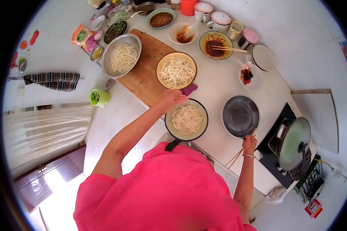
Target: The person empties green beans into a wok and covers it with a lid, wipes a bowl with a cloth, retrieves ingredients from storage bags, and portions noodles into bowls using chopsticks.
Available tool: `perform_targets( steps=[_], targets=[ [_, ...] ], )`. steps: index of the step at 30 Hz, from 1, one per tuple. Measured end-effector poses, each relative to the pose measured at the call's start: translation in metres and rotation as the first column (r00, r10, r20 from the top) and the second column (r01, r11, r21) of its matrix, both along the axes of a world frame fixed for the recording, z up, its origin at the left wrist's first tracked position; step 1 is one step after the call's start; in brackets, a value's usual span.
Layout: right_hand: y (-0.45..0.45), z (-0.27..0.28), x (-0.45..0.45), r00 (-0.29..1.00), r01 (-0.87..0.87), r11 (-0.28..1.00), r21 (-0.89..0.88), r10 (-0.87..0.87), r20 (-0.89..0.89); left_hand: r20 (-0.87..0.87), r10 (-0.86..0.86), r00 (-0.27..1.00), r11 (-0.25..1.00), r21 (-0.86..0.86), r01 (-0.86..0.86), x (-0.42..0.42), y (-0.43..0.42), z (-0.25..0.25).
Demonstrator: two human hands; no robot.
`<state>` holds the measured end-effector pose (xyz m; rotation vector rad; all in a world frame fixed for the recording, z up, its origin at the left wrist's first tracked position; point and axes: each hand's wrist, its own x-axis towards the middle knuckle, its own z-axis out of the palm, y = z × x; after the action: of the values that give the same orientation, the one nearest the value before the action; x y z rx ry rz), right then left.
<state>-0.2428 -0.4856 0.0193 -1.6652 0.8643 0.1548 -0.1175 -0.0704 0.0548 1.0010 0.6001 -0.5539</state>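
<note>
My left hand (pixel 174 99) is over the gap between two bowls of noodles, its fingers stretched out near the rim of the closer bowl. That closer bowl has a dark rim and holds pale noodles (pixel 187 119). Just beyond is a yellow-rimmed bowl, also full of noodles (pixel 176 72), with a purple cloth (pixel 189 89) beside it. My right hand (pixel 249 143) is closed around wooden chopsticks (pixel 235 158) at the near rim of a dark grey bowl (pixel 241 115); whether it also grips that rim, I cannot tell.
A metal basin (pixel 136 41) of noodles sits on the wooden cutting board (pixel 150 46). Sauce bowls, one with chopsticks (pixel 227 49) across it, and lidded enamel mugs (pixel 221 21) line the back. To the right, a glass-lidded pan (pixel 295 142) occupies the stove.
</note>
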Motion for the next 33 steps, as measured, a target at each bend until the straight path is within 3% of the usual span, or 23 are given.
perform_targets(
  steps=[2,5,8,11,16,18,22,24,27,29,30,33],
  targets=[
    [0.002,-0.004,0.000,1.000,-0.002,1.000,0.003,0.002,-0.001,-0.083,0.135,0.987,0.989,-0.049,-0.139,0.001,0.013,-0.005],
    [0.004,-0.011,0.004,1.000,-0.005,1.000,0.008,0.005,-0.022,-0.094,0.190,0.977,0.980,-0.047,-0.195,0.011,0.024,-0.014],
    [0.009,-0.028,0.005,1.000,-0.005,1.000,0.007,0.005,-0.020,0.071,0.313,0.947,0.950,-0.027,-0.311,0.016,0.023,-0.026],
    [0.017,-0.037,0.010,1.000,-0.003,1.000,0.018,0.004,-0.023,0.048,0.347,0.936,0.935,0.056,-0.350,0.024,0.025,-0.025],
    [0.029,-0.041,0.013,0.995,-0.016,0.992,0.124,0.028,-0.095,0.106,0.359,0.927,0.931,0.025,-0.364,0.039,0.058,-0.051],
    [0.037,-0.032,0.014,0.990,-0.034,0.980,0.197,0.060,-0.130,0.114,0.351,0.930,0.926,0.108,-0.362,0.047,0.072,-0.045],
    [0.047,-0.010,0.007,0.950,-0.179,0.946,0.270,0.237,-0.204,0.140,0.361,0.922,0.925,0.075,-0.373,0.055,0.091,-0.038],
    [0.051,-0.001,0.002,0.912,-0.299,0.936,0.187,0.338,-0.231,0.110,0.434,0.894,0.897,0.039,-0.440,0.053,0.091,-0.035],
    [0.058,0.014,-0.006,0.865,-0.456,0.885,0.096,0.466,-0.189,0.059,0.259,0.964,0.958,0.109,-0.264,0.037,0.095,-0.029],
    [0.068,0.023,-0.008,0.809,-0.575,0.818,0.007,0.570,-0.142,0.238,-0.152,0.959,0.926,0.374,0.054,0.009,0.085,-0.024],
    [0.077,0.026,-0.009,0.794,-0.604,0.797,0.007,0.602,-0.087,0.283,-0.364,0.887,0.839,0.513,0.181,-0.004,0.081,-0.020],
    [0.104,0.026,-0.011,0.696,-0.715,0.699,-0.023,0.714,0.074,0.050,-0.757,0.651,0.522,0.646,0.557,-0.026,0.068,-0.007]
  ],
)
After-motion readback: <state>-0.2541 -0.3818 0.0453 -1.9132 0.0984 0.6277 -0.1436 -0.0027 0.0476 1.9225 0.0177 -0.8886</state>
